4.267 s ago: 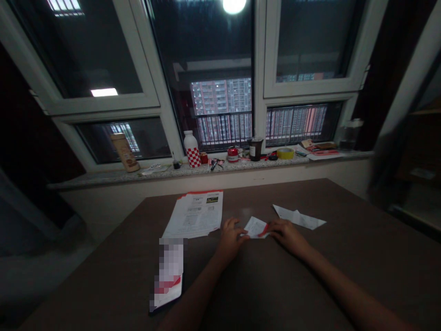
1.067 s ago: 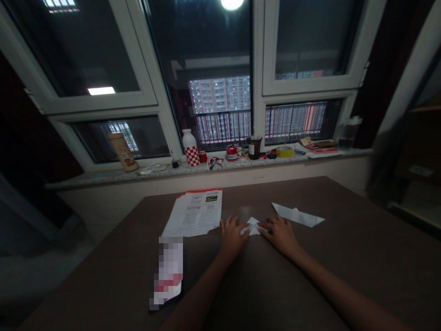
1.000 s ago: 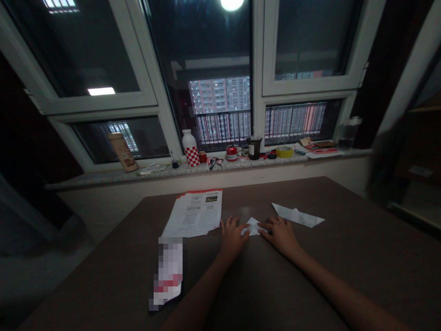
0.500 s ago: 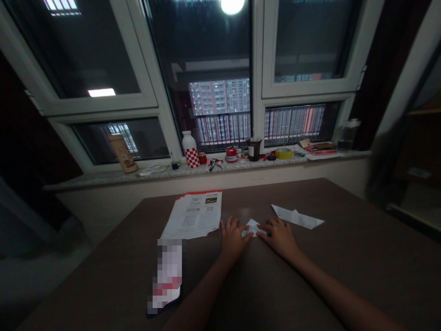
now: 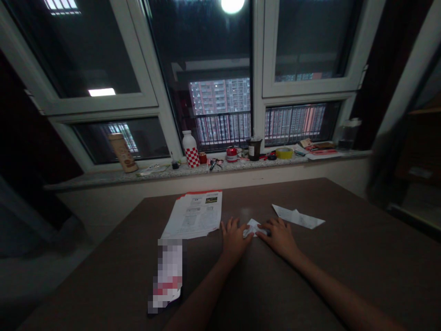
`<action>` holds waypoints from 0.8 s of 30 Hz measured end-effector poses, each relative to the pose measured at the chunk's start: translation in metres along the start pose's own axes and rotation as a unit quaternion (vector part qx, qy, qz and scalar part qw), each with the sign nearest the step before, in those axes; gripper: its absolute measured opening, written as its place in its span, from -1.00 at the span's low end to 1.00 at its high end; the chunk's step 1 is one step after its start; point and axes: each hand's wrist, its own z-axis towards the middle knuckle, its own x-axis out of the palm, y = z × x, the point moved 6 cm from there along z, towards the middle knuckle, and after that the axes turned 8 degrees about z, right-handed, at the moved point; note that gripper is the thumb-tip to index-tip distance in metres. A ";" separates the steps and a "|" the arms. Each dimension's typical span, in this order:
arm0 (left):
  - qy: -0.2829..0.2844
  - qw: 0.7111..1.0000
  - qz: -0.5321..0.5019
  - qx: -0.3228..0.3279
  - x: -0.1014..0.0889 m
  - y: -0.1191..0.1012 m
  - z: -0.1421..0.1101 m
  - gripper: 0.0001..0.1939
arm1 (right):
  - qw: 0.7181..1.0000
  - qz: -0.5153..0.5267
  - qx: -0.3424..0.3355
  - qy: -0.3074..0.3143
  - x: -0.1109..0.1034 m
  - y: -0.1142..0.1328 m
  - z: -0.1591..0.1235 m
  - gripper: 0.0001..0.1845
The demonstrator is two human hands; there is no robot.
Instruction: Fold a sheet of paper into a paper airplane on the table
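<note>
A small piece of folded white paper (image 5: 253, 227) lies on the brown table, its pointed top showing between my two hands. My left hand (image 5: 235, 236) grips its left side, thumb and forefinger on the paper and the other fingers resting on the tabletop. On the right side, my right hand (image 5: 279, 235) grips the paper with thumb and forefinger, close to the left thumb. Fingers cover both ends of the paper. Beyond my right hand lies a second folded paper (image 5: 299, 217), a long flat shape with a small peak along its upper edge.
Printed sheets (image 5: 196, 216) lie in a stack left of my hands. Nearer me is a phone-like object (image 5: 168, 276), its surface blurred out. Along the windowsill (image 5: 158, 174) stand a checkered bottle (image 5: 191, 149), a tan tumbler (image 5: 122, 153), a dark cup (image 5: 254, 149) and yellow tape (image 5: 284, 153).
</note>
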 end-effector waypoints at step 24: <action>0.002 1.000 -0.018 -0.008 -0.005 0.001 -0.002 -0.66 | 0.999 0.019 0.025 0.011 0.002 -0.002 0.002 -0.54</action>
